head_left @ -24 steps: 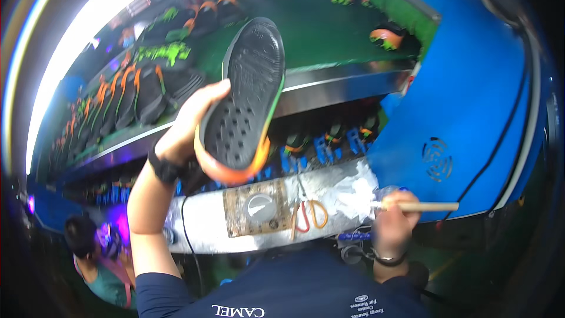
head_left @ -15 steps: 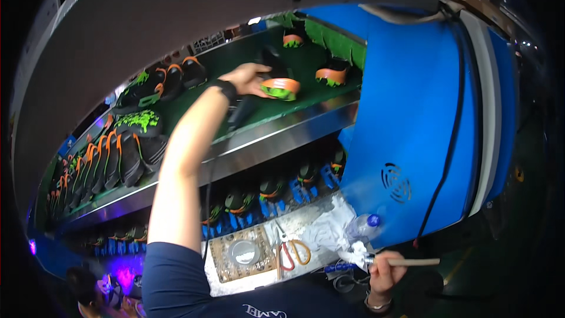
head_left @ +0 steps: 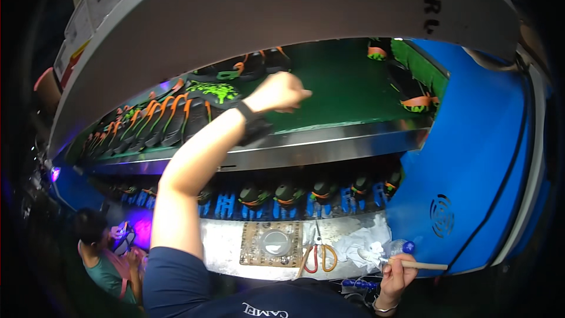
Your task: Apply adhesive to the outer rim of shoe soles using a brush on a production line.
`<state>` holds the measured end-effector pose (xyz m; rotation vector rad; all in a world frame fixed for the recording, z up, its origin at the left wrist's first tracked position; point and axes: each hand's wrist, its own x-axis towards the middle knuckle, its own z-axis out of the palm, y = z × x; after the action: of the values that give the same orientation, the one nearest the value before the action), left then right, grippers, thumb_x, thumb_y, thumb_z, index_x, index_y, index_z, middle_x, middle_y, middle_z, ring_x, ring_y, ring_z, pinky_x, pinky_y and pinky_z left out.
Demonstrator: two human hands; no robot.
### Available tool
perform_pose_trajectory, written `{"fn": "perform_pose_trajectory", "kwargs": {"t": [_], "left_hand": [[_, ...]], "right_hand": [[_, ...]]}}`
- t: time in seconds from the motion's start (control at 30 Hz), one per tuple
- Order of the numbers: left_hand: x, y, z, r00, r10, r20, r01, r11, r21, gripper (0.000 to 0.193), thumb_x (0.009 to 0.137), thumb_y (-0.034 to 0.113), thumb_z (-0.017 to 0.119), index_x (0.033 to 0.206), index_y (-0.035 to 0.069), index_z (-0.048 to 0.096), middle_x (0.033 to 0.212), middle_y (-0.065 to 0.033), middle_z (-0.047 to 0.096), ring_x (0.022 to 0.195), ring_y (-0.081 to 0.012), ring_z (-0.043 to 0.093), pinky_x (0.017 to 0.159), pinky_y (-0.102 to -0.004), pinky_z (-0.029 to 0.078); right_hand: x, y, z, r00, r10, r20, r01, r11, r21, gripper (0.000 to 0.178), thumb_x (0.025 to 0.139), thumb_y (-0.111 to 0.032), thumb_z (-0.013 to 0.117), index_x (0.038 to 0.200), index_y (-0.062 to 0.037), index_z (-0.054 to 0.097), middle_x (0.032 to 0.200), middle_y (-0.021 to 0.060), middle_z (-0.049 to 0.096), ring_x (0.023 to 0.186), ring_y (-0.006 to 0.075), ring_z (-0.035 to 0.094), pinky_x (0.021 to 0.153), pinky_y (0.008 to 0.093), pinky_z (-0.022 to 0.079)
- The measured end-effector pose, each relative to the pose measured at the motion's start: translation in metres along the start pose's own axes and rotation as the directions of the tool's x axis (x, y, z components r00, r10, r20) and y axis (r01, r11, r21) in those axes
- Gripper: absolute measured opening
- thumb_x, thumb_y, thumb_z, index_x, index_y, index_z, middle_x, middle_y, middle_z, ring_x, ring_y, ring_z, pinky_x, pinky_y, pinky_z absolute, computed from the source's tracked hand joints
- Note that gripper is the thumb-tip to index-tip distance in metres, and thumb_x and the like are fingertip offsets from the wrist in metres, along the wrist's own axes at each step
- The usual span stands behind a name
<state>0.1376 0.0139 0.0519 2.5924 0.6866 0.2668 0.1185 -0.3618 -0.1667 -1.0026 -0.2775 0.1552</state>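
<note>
My left hand (head_left: 279, 91) is over the green belt, arm stretched far forward, a dark band around its wrist. Its fingers are curled and slightly blurred; nothing shows in them. A dark, blurred piece (head_left: 257, 129) lies below that wrist, at the belt's metal edge; its kind is unclear. To the hand's right, a black shoe upper (head_left: 415, 101) with an orange and green heel sits by the green side wall. At lower right my right hand (head_left: 395, 277) grips a brush (head_left: 426, 265) by its pale wooden handle; its head is near the white cloth.
Several black uppers (head_left: 191, 118) with orange trim line the belt's left. Shoes on blue holders (head_left: 288, 194) fill the lower level. The metal ledge (head_left: 226, 247) bears a round lidded container (head_left: 275, 242), scissors (head_left: 318, 253), crumpled cloth (head_left: 365, 247) and a bottle (head_left: 406, 247). Another person (head_left: 109, 265) sits at left.
My left hand has left the orange-heeled shoe upper and drawn back from it; that upper now appears beside another at the right. The whole view has shifted. My right hand still holds the brush.
</note>
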Motion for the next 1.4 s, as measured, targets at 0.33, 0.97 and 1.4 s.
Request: {"fn": "perform_pose_trajectory", "kwargs": {"t": [0.33, 0.97, 1.4], "left_hand": [[-0.019, -0.206, -0.088, 0.961, -0.071, -0.266, 0.264, 0.511, 0.818, 0.065, 0.058, 0.009, 0.061, 0.12, 0.013, 0.041, 0.117, -0.0173, 0.045, 0.111, -0.0303, 0.044, 0.082, -0.0395, 0.045], [-0.218, -0.063, -0.069, 0.513, 0.799, -0.314, -0.616, 0.597, 0.514, 0.027, 0.06, 0.003, 0.066, 0.084, -0.001, 0.054, 0.075, -0.0118, 0.057, 0.066, -0.0268, 0.057, 0.062, -0.0308, 0.048], [-0.413, -0.17, 0.161, 0.738, 0.143, 0.66, 0.613, -0.55, -0.567, 0.07, 0.068, 0.035, 0.052, 0.124, -0.005, 0.034, 0.112, -0.0289, 0.047, 0.1, -0.042, 0.049, 0.086, -0.0461, 0.041]], "right_hand": [[-0.003, 0.01, 0.021, 0.98, 0.12, 0.158, -0.118, 0.993, -0.018, 0.013, 0.075, -0.009, 0.056, 0.078, 0.0027, 0.052, 0.055, 0.0055, 0.049, 0.043, 0.0074, 0.042, 0.038, 0.0171, 0.03], [-0.001, 0.055, 0.062, 0.929, 0.168, 0.331, -0.136, 0.984, -0.118, 0.008, 0.08, -0.008, 0.054, 0.078, -0.0007, 0.054, 0.057, 0.0028, 0.05, 0.044, 0.0049, 0.04, 0.041, 0.0171, 0.03], [-0.032, 0.207, 0.107, 0.602, 0.496, 0.626, -0.122, 0.832, -0.541, 0.01, 0.079, -0.008, 0.059, 0.079, 0.0016, 0.057, 0.059, -0.0028, 0.051, 0.052, 0.0006, 0.043, 0.045, 0.0166, 0.034]]}}
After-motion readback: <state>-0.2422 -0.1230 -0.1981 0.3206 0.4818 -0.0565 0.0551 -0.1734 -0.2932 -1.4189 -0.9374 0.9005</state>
